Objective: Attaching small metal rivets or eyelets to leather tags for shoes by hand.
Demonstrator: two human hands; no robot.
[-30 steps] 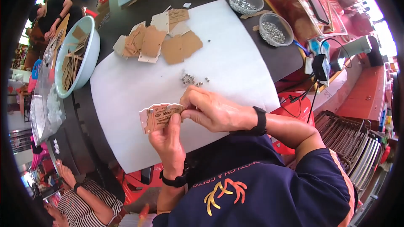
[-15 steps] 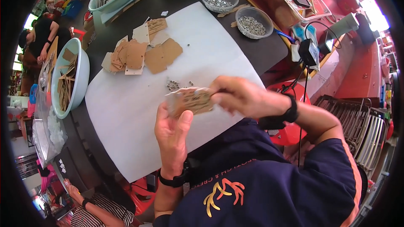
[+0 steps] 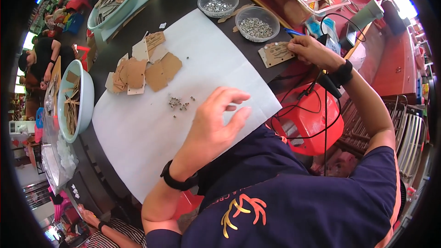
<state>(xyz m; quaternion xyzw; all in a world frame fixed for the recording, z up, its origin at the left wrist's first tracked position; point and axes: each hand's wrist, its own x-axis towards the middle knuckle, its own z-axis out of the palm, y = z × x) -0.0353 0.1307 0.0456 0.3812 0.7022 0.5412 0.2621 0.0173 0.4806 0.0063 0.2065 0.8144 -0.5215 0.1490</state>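
Note:
My right hand [image 3: 314,51] pinches a brown cardboard card [image 3: 277,54] by its right end, out past the white sheet at the table's right side. Print and a small hole show on the card. Over the right part of the white sheet [image 3: 138,144] hovers my left hand [image 3: 217,118], holding nothing, its fingers apart and curved. Several small metal studs [image 3: 177,103] lie loose on the sheet left of that hand. Farther off, a loose pile of brown and whitish cardboard cards [image 3: 136,73] overlaps the sheet's far left edge.
Two clear bowls, one of shiny metal bits [image 3: 218,5], one of metal studs [image 3: 257,25], stand at the back. Pale green basins [image 3: 87,105] with cards flank the table's left. A red stool [image 3: 321,119] and black cables are at right. Other people work at left.
My right hand has carried the card away to the right, out of my left hand. My left hand has let go and shifted right with opened fingers. The view has shifted slightly.

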